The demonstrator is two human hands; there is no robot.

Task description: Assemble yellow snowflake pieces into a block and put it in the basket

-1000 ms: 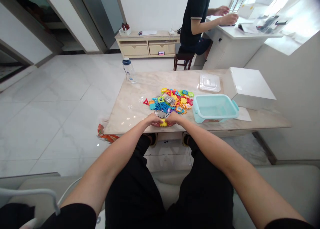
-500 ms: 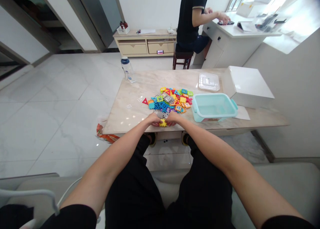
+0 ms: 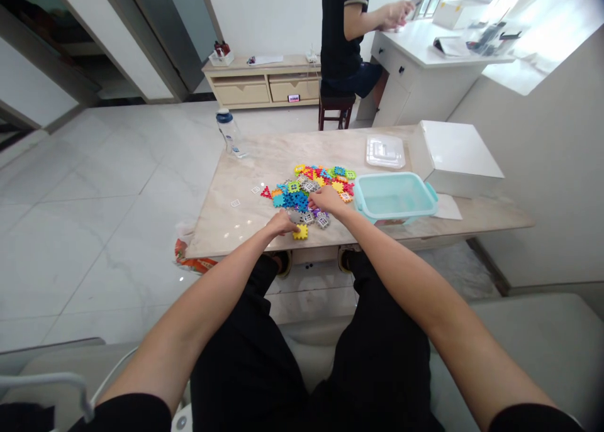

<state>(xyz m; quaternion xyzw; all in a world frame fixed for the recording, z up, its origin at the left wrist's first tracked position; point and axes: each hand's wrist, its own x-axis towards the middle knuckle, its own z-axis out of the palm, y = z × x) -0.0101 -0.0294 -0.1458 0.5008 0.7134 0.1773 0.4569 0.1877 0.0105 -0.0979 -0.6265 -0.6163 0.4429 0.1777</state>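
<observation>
Near the table's front edge, my left hand (image 3: 282, 223) is closed, its fingertips gripping the yellow building piece (image 3: 301, 232), a square with notched edges. My right hand (image 3: 326, 199) reaches into the pile of plastic interlocking pieces (image 3: 296, 200), fingers pinched together over the blue and grey ones. Whatever lies between those fingertips is too small to make out. Grey window-like pieces (image 3: 323, 220) lie between my hands. A red triangle piece (image 3: 266, 192) sits at the pile's left side.
Right of the pile stands a mint-green tub (image 3: 396, 217), with a clear lid (image 3: 385, 151) behind it and a white box (image 3: 460, 149) farther right. A water bottle (image 3: 231, 134) stands at the back left corner. Beyond the table, another person (image 3: 346, 36) sits on a stool.
My right hand has left the yellow piece and moved forward into the pile. My left hand stays at the yellow piece. The other person's hands have risen off the desk.
</observation>
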